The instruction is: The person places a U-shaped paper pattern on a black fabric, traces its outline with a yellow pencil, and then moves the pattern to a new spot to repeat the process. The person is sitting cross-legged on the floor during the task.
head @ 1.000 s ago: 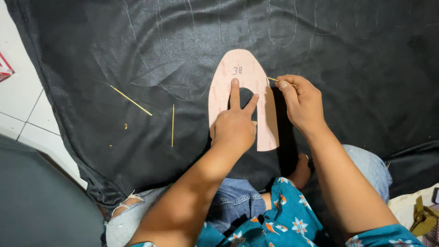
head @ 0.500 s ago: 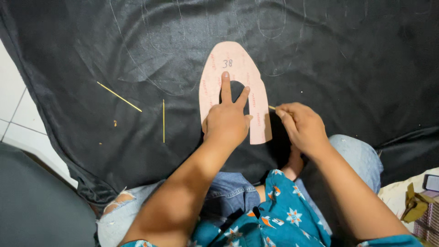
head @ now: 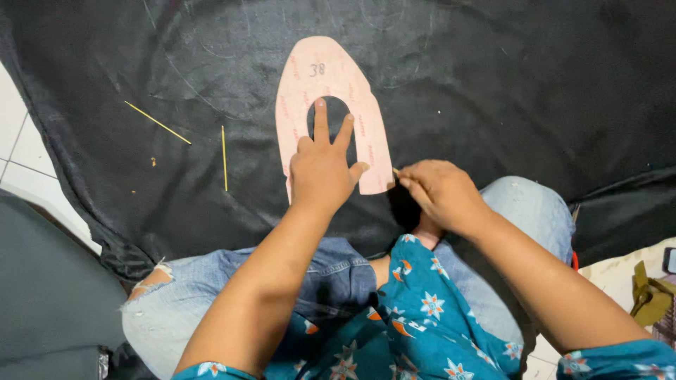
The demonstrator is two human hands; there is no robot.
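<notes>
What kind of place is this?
Likely a home shoemaking spot on the floor: black sheet spread over white tiles, pink pattern pinned by the left hand, right hand tracing its edge.

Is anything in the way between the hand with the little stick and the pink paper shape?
Nothing visible. The right hand holds a thin stick's tip right at the pink horseshoe-shaped paper pattern's lower right edge, while the left hand presses it flat.

A home shoemaking spot on the floor: black leather sheet (head: 493, 91) spread over white tiles (head: 28, 155), a pink card shoe pattern (head: 299, 77) lying on it, the person seated cross-legged in jeans
</notes>
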